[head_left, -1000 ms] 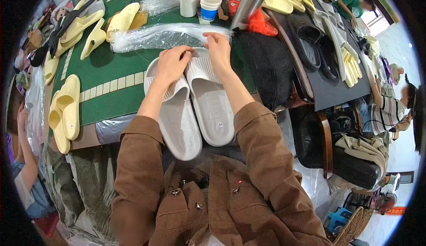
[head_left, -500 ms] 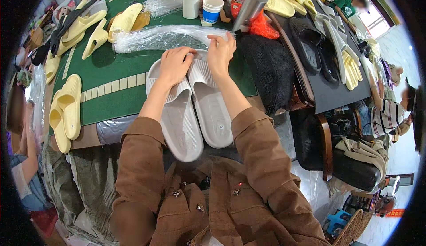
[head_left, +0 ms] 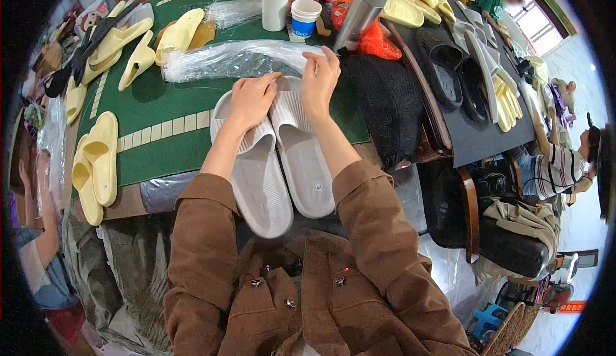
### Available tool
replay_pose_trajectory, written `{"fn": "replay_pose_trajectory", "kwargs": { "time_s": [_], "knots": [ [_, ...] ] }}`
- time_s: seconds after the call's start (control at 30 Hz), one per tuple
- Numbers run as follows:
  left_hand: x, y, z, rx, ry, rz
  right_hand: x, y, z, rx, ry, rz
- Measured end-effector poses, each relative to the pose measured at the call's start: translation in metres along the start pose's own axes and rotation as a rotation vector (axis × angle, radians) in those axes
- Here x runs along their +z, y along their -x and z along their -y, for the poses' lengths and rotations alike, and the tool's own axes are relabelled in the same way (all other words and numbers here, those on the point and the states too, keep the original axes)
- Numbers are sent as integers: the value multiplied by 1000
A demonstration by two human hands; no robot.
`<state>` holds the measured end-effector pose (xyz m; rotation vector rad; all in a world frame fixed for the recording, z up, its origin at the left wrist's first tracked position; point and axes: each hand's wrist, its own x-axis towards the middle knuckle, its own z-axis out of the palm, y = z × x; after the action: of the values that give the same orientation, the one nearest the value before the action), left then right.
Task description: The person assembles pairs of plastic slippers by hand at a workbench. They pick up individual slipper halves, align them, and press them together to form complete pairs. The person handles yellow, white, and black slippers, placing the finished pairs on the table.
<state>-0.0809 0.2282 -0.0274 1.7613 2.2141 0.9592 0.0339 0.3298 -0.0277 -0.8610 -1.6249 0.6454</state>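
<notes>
A pair of grey slide slippers lies side by side at the table's near edge, toes pointing away from me. My left hand point(head_left: 252, 101) rests over the strap of the left slipper point(head_left: 260, 186), its fingers bent and gripping near the inner toe edge. Above the strap of the right slipper point(head_left: 307, 163), my right hand point(head_left: 320, 83) is raised with curled fingers and thumb drawn together. Whatever is between those fingertips is too fine to make out. Just beyond both hands lies a bundle of clear plastic strands point(head_left: 224, 59).
The green tabletop point(head_left: 154, 102) carries yellow slippers point(head_left: 97, 163) at left. A white bottle point(head_left: 276, 3), a small tub point(head_left: 305, 17) and a steel tumbler point(head_left: 362, 15) stand at the back. Dark mesh fabric point(head_left: 383, 102) lies right of my hands; black slippers point(head_left: 443, 67) are farther right.
My right hand's fingers have shifted slightly, and my left hand stays on the slipper strap. The slippers appear a touch lower in the picture, along with the whole scene.
</notes>
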Motion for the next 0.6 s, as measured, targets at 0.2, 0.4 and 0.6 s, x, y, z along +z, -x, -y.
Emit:
{"fn": "replay_pose_trajectory", "kwargs": {
  "time_s": [0.2,0.4,0.6],
  "knots": [
    [4,3,-8,62,-39,-117,-3,-6,4,44,-173,-10],
    [0,2,-3,64,-27,-30,-3,-6,0,69,-148,18],
    [5,3,0,38,-10,-102,4,-4,-9,60,-54,-69]
  ]
}}
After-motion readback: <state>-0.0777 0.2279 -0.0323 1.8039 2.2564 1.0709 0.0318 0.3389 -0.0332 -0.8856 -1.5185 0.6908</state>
